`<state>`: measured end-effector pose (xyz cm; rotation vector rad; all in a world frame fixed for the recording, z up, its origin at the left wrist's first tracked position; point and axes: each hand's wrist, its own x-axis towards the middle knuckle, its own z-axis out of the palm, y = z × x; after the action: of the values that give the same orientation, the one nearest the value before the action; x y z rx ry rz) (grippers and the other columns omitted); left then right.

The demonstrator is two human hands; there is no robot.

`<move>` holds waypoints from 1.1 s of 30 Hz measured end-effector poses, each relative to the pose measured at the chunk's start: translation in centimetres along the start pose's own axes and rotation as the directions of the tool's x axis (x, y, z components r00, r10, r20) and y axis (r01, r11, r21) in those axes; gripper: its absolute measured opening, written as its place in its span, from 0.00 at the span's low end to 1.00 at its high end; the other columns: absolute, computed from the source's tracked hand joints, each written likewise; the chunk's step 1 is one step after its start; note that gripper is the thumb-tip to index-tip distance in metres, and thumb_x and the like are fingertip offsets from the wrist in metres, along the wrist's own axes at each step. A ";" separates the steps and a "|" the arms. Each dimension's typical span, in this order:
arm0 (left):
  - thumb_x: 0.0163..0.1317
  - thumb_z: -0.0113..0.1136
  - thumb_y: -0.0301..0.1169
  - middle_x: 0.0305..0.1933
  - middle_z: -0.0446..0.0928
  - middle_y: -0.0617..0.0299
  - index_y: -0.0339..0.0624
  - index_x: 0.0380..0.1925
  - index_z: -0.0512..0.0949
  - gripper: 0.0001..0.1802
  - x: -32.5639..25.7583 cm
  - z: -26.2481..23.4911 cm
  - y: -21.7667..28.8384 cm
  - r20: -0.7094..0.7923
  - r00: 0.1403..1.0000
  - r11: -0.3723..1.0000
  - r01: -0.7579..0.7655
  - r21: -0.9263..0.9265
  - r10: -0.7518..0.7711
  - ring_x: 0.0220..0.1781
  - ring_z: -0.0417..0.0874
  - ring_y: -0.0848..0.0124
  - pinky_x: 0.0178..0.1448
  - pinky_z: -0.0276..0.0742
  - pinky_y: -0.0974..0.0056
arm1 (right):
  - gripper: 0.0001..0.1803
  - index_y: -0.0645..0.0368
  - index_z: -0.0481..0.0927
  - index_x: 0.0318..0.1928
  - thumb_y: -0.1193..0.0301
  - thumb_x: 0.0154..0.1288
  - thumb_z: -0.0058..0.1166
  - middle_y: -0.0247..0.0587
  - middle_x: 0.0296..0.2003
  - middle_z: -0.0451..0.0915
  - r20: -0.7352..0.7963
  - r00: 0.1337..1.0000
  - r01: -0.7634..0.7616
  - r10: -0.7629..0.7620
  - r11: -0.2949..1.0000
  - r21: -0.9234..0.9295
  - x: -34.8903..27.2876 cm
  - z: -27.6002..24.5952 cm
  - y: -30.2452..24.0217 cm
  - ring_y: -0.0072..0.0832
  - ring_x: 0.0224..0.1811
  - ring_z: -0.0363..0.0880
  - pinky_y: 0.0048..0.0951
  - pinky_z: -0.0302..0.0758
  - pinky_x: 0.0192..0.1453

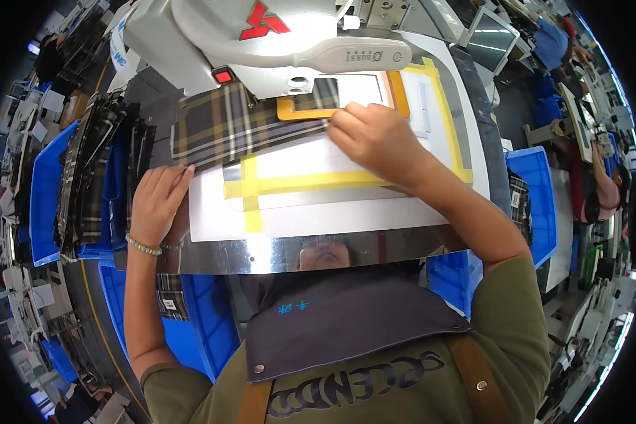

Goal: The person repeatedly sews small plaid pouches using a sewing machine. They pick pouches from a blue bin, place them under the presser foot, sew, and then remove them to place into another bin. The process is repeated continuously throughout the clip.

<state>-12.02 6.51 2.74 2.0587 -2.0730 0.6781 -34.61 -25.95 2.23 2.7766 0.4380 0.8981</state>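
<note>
A dark plaid fabric piece with tan and white stripes lies under the head of a white sewing machine. An orange frame rests over its right end. My right hand is closed at the fabric's right edge, against the frame's near side; its fingertips are partly hidden. At the fabric's near left corner, my left hand has its fingers drawn together, the tips touching the edge. White sheeting crossed by yellow tape covers the worktop beneath.
Plaid pieces hang over a blue bin at the left. Another blue bin with plaid pieces stands at the right, and more blue bins sit below the shiny metal table edge. A monitor and people at machines are farther off.
</note>
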 end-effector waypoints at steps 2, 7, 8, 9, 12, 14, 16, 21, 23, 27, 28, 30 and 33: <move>0.54 0.65 0.20 0.44 0.83 0.56 0.34 0.46 0.84 0.17 2.6 1.5 0.2 -0.044 0.995 0.996 -0.089 -0.013 0.089 0.44 0.84 0.60 0.46 0.80 0.59 | 0.05 0.54 0.77 0.29 0.74 0.51 0.60 0.32 0.30 0.74 0.050 0.997 -0.052 0.053 0.998 -0.030 -2.3 -1.7 1.3 0.26 0.35 0.78 0.27 0.76 0.34; 0.54 0.67 0.22 0.43 0.84 0.57 0.34 0.42 0.82 0.14 8.4 4.3 1.8 -0.161 0.953 0.965 -0.260 -0.011 0.255 0.45 0.85 0.63 0.48 0.82 0.61 | 0.08 0.60 0.84 0.36 0.77 0.53 0.63 0.34 0.35 0.82 0.148 0.975 -0.152 0.165 0.983 -0.099 -7.8 -4.5 3.9 0.29 0.37 0.83 0.30 0.79 0.36; 0.55 0.67 0.22 0.43 0.83 0.57 0.34 0.42 0.82 0.14 9.2 4.7 2.2 -0.171 0.949 0.962 -0.271 -0.017 0.264 0.45 0.85 0.63 0.47 0.81 0.62 | 0.09 0.60 0.85 0.37 0.77 0.53 0.63 0.34 0.36 0.83 0.149 0.972 -0.165 0.182 0.979 -0.116 -8.7 -4.8 4.2 0.30 0.38 0.83 0.30 0.79 0.37; 0.55 0.67 0.22 0.43 0.83 0.58 0.34 0.42 0.82 0.13 9.9 5.0 2.6 -0.180 0.945 0.960 -0.280 -0.022 0.272 0.45 0.84 0.63 0.47 0.81 0.62 | 0.09 0.60 0.86 0.37 0.77 0.53 0.63 0.34 0.37 0.84 0.170 0.964 -0.184 0.206 0.973 -0.137 -9.4 -5.1 4.5 0.30 0.39 0.84 0.29 0.80 0.38; 0.55 0.67 0.23 0.42 0.83 0.59 0.35 0.42 0.82 0.13 10.6 5.5 3.1 -0.141 0.959 0.967 -0.253 -0.039 0.245 0.45 0.84 0.63 0.47 0.80 0.62 | 0.06 0.57 0.81 0.34 0.76 0.53 0.62 0.31 0.32 0.78 0.050 0.971 -0.227 0.232 0.970 -0.087 -10.6 -4.3 4.6 0.27 0.38 0.81 0.28 0.77 0.36; 0.55 0.67 0.23 0.42 0.83 0.59 0.35 0.42 0.82 0.13 10.3 5.4 3.3 -0.100 0.973 0.976 -0.213 -0.048 0.208 0.45 0.84 0.63 0.46 0.80 0.62 | 0.07 0.58 0.83 0.35 0.77 0.53 0.62 0.31 0.33 0.80 0.071 0.967 -0.240 0.243 0.969 -0.051 -10.5 -3.9 4.4 0.28 0.40 0.82 0.29 0.79 0.38; 0.55 0.66 0.23 0.42 0.83 0.59 0.35 0.42 0.83 0.13 10.1 5.2 3.4 -0.080 0.982 0.983 -0.176 -0.059 0.171 0.44 0.84 0.62 0.45 0.79 0.62 | 0.08 0.58 0.83 0.36 0.77 0.54 0.62 0.32 0.35 0.81 0.079 0.963 -0.256 0.256 0.967 -0.009 -10.4 -3.7 4.3 0.29 0.41 0.82 0.30 0.80 0.40; 0.54 0.66 0.23 0.43 0.83 0.58 0.36 0.42 0.84 0.13 10.0 4.6 3.5 -0.058 0.988 0.982 -0.151 -0.111 0.145 0.45 0.84 0.62 0.47 0.80 0.61 | 0.09 0.59 0.84 0.38 0.77 0.55 0.61 0.33 0.38 0.83 0.098 0.951 -0.301 0.295 0.952 0.057 -10.7 -3.8 4.3 0.31 0.43 0.83 0.32 0.82 0.44; 0.54 0.66 0.23 0.43 0.83 0.58 0.36 0.42 0.84 0.14 10.0 4.5 3.6 -0.057 0.989 0.983 -0.140 -0.117 0.134 0.45 0.84 0.62 0.47 0.80 0.61 | 0.09 0.59 0.84 0.38 0.77 0.55 0.61 0.33 0.38 0.83 0.093 0.949 -0.306 0.300 0.950 0.056 -10.7 -3.6 4.3 0.32 0.44 0.83 0.32 0.82 0.44; 0.54 0.66 0.23 0.44 0.84 0.58 0.36 0.43 0.84 0.14 9.8 4.7 3.5 -0.052 0.992 0.983 -0.118 -0.138 0.112 0.46 0.85 0.61 0.48 0.81 0.60 | 0.08 0.60 0.85 0.38 0.78 0.55 0.61 0.34 0.39 0.84 0.085 0.942 -0.331 0.325 0.941 0.070 -10.6 -3.7 4.3 0.32 0.44 0.83 0.32 0.82 0.44; 0.55 0.65 0.23 0.44 0.84 0.57 0.36 0.43 0.84 0.14 9.9 4.7 3.5 -0.052 0.993 0.983 -0.113 -0.144 0.107 0.46 0.85 0.61 0.48 0.81 0.60 | 0.08 0.60 0.85 0.37 0.78 0.55 0.60 0.34 0.39 0.84 0.094 0.941 -0.333 0.326 0.941 0.065 -10.6 -3.8 4.2 0.32 0.44 0.83 0.32 0.82 0.45; 0.56 0.65 0.22 0.48 0.84 0.56 0.36 0.44 0.84 0.14 9.7 4.6 3.5 -0.007 0.995 0.981 -0.095 -0.168 0.095 0.49 0.85 0.59 0.52 0.81 0.59 | 0.08 0.60 0.85 0.37 0.78 0.55 0.60 0.34 0.39 0.84 0.113 0.938 -0.336 0.328 0.940 0.055 -10.6 -4.1 4.2 0.32 0.45 0.83 0.32 0.82 0.45; 0.59 0.63 0.20 0.54 0.83 0.54 0.35 0.46 0.84 0.14 9.2 3.8 3.2 0.020 0.997 0.981 -0.066 -0.181 0.071 0.55 0.84 0.56 0.57 0.80 0.56 | 0.07 0.61 0.85 0.38 0.78 0.57 0.60 0.34 0.39 0.84 0.163 0.920 -0.367 0.356 0.929 0.043 -10.8 -4.8 4.2 0.33 0.44 0.83 0.32 0.82 0.45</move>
<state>-14.85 -3.54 2.40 1.9163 -2.1412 0.4554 -44.94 -33.07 1.34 3.0225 -0.0766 0.7387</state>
